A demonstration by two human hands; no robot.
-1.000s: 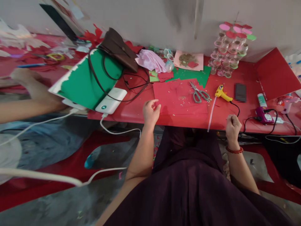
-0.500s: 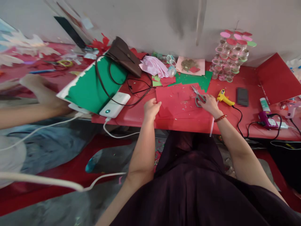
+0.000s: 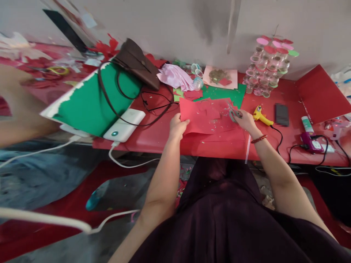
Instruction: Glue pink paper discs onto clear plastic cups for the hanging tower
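Observation:
My left hand (image 3: 178,128) is closed on the left edge of a sheet of red paper (image 3: 197,122), whose left side is tipped up off the table. Small paper scraps and cut pieces lie on the red paper. In my right hand (image 3: 246,121) is a pair of scissors (image 3: 234,114) with grey handles, blades pointing away from me over the paper's right side. A green sheet (image 3: 238,95) shows behind the red paper. Just right of my right hand lies a yellow glue gun (image 3: 261,116).
On the left are a white power bank (image 3: 124,126), a brown bag (image 3: 138,65) and a green board (image 3: 90,98). A stack of clear cups (image 3: 267,69) stands at the back right. A dark phone-like slab (image 3: 282,114) and a purple power socket (image 3: 312,142) lie right. Another person's arm (image 3: 24,106) reaches in left.
My left hand has lifted the left side of the red paper. The scissors stay in my right hand. The other person's arm has moved up, and the view has shifted slightly.

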